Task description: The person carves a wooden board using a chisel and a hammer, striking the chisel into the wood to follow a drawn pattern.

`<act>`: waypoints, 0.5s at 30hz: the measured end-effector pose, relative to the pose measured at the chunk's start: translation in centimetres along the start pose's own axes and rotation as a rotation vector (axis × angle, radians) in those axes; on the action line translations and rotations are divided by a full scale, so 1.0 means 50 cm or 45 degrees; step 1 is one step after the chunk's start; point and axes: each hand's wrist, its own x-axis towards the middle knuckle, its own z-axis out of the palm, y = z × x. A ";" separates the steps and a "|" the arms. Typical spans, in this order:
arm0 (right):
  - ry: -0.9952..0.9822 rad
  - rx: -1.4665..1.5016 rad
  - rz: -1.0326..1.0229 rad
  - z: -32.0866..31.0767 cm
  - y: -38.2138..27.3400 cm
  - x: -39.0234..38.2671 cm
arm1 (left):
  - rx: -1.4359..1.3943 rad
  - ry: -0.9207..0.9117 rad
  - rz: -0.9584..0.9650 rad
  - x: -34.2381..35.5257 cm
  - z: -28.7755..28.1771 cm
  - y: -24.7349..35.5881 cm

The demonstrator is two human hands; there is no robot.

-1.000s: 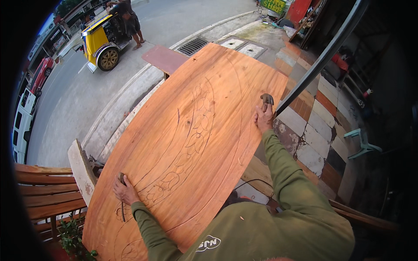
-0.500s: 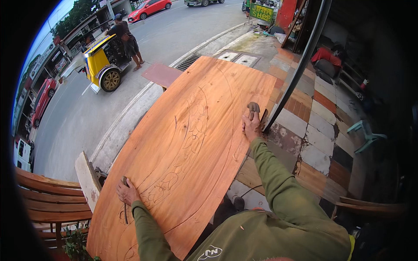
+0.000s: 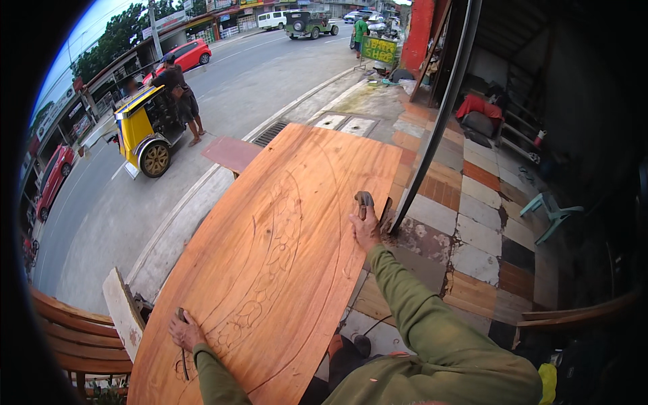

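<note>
A large curved wooden panel point(image 3: 324, 169) with a drawn band of leaves and flowers fills the middle. My left hand point(image 3: 188, 329) is closed on a small dark tool point(image 3: 180, 313) near the lower left of the panel; a thin dark strip runs down below it on the wood. My right hand point(image 3: 364, 229) is closed on a dark, blocky tool point(image 3: 364, 201) by the panel's right edge, beside the drawn border line. The tools' exact kinds are unclear.
Slatted wooden seat point(image 3: 74, 334) and pale board point(image 3: 121, 307) at lower left. Metal post point(image 3: 437, 131) just right of the panel, green plastic chair point(image 3: 550, 212) on tiles. Beyond, a person point(image 3: 179, 94) by a yellow tricycle point(image 3: 142, 138) on the road.
The view has tilted up, showing more street, so panel and hands sit lower and further left. Both hands keep about the same places on the panel. Vehicles have moved along the road.
</note>
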 end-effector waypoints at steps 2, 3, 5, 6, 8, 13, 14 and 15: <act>-0.011 -0.024 0.001 0.002 -0.001 -0.001 | -0.015 0.012 0.026 0.003 0.004 -0.007; 0.002 -0.016 0.005 0.002 0.000 -0.002 | -0.016 0.013 0.028 0.003 0.000 -0.002; 0.016 -0.009 0.008 -0.001 0.002 -0.002 | -0.010 -0.011 0.013 -0.004 -0.006 0.009; 0.014 0.009 0.021 0.001 0.001 -0.001 | -0.009 -0.006 0.012 -0.006 -0.011 0.013; 0.009 0.028 0.033 -0.001 0.000 0.002 | 0.026 -0.011 -0.012 -0.008 -0.016 0.021; -0.006 -0.008 0.009 0.005 -0.001 0.005 | -0.028 0.022 0.024 0.000 -0.015 0.006; -0.010 -0.019 0.027 0.000 0.000 0.005 | -0.038 0.039 0.039 -0.001 -0.014 0.010; -0.006 0.005 0.026 -0.001 -0.004 0.004 | -0.029 0.004 0.035 0.000 -0.017 0.012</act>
